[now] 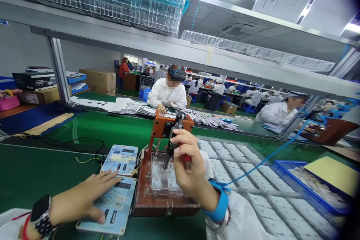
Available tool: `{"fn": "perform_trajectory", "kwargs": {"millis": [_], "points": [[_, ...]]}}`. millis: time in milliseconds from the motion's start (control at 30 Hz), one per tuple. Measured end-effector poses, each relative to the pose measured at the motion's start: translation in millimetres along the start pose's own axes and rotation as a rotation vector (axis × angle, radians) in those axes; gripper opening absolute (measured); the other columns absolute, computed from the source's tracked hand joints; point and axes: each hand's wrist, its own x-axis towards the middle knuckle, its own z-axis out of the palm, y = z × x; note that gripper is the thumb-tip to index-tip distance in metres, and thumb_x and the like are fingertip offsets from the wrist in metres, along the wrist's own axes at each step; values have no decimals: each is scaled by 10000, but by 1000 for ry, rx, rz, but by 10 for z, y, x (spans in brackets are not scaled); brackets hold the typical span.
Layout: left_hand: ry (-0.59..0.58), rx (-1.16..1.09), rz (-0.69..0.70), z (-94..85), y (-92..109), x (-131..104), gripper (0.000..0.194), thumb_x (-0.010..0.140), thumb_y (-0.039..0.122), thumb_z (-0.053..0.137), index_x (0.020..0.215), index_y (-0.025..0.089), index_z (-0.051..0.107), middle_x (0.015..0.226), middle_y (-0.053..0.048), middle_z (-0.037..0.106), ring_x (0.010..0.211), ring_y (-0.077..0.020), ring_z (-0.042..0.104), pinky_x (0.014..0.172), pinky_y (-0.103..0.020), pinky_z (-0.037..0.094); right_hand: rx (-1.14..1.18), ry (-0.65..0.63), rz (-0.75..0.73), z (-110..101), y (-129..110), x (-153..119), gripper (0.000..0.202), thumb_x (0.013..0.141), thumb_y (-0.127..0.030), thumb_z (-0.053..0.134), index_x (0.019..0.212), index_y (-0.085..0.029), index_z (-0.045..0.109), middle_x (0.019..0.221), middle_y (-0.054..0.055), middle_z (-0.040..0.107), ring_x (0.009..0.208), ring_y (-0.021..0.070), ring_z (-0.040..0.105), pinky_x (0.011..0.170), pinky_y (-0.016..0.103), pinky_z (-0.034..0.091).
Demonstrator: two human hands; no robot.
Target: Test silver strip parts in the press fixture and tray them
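My right hand (189, 159) is closed round the red-gripped lever (186, 157) of a toggle clamp, mounted on an orange and brown test fixture (165, 201). Under the clamp's plunger lies a clear plate (157, 180) with whitish parts beneath it. My left hand (90, 193) lies flat, fingers stretched, over the nearer light-blue meter board (116, 210), whose small digit display shows. A second such board (120, 157) sits just behind it, near the left fingertips. A blue wrist strap (221, 206) with a coiled cord is on my right wrist.
At right, clear trays (242, 172) hold rows of white parts, beside a blue bin (317, 191) with a yellow sheet. A shelf beam (197, 50) crosses overhead, carrying plastic trays. Across the bench, a person in white (168, 93) sits by stacked white sheets (126, 105).
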Motion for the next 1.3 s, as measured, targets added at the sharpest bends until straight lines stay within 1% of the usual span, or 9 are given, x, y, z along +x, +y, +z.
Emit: {"fn": "perform_trajectory", "kwargs": {"millis": [267, 433, 567, 800, 967, 1067, 1200, 1267, 1300], "points": [[-11, 19, -1, -35, 42, -9, 865, 750, 398, 634, 1510, 268, 240, 1580, -29, 106, 1459, -290, 42, 1166, -505, 98, -27, 2, 2, -1, -7, 3, 324, 780, 48, 440, 972, -213, 459, 1016, 55, 561, 1182, 227, 520, 971, 486, 451], [33, -28, 19, 4, -34, 17, 909, 723, 382, 666, 1513, 268, 230, 1576, -50, 158, 1451, -327, 76, 1160, -528, 129, -45, 12, 10, 1, -9, 1, 317, 787, 27, 439, 972, -229, 462, 1006, 54, 567, 1175, 232, 533, 962, 501, 467], [45, -23, 24, 21, -64, 37, 919, 697, 340, 665, 1510, 286, 239, 1575, -36, 163, 1450, -332, 81, 1158, -540, 128, -41, 13, 14, 4, -11, 3, 315, 791, 29, 433, 970, -228, 465, 1007, 57, 568, 1168, 238, 533, 956, 513, 466], [53, 17, -41, 1, 73, 6, 977, 618, 194, 634, 1512, 253, 246, 1575, -29, 197, 1462, -294, 107, 1179, -467, 134, -25, -3, 20, -1, 1, -13, 331, 782, 41, 431, 975, -225, 463, 1022, 60, 558, 1198, 240, 512, 970, 497, 455], [76, 11, -7, 45, -1, 39, 973, 622, 203, 622, 1514, 258, 237, 1573, -26, 198, 1459, -293, 115, 1178, -483, 123, -15, -2, 11, -15, -19, 10, 313, 802, 36, 430, 979, -220, 459, 1021, 58, 557, 1190, 229, 516, 974, 484, 448], [71, 17, 1, 28, -4, 40, 941, 646, 241, 638, 1508, 259, 263, 1567, -34, 212, 1457, -300, 120, 1174, -493, 133, -31, -30, 1, -33, 22, 23, 236, 868, -46, 441, 1028, -218, 467, 1053, 72, 572, 1216, 240, 512, 982, 489, 438], [54, 47, -1, -5, 35, 28, 916, 667, 315, 668, 1500, 255, 291, 1563, -47, 211, 1453, -312, 126, 1169, -497, 155, -121, -83, -121, -97, 95, 24, 220, 972, -257, 404, 1176, -197, 461, 1142, 124, 614, 1231, 260, 530, 942, 476, 447], [61, 62, 0, -6, 40, 26, 922, 660, 299, 668, 1499, 264, 290, 1562, -48, 210, 1451, -313, 132, 1168, -502, 151, -155, -60, -150, -168, 63, 86, 257, 985, -325, 400, 1188, -194, 485, 1123, 120, 645, 1162, 247, 584, 892, 441, 461], [64, 64, 1, -5, 41, 24, 920, 660, 290, 665, 1499, 261, 289, 1562, -49, 209, 1451, -311, 132, 1169, -500, 149, -157, -44, -116, -212, 31, 155, 265, 983, -354, 415, 1178, -202, 509, 1093, 105, 663, 1104, 233, 615, 859, 421, 472]]}}
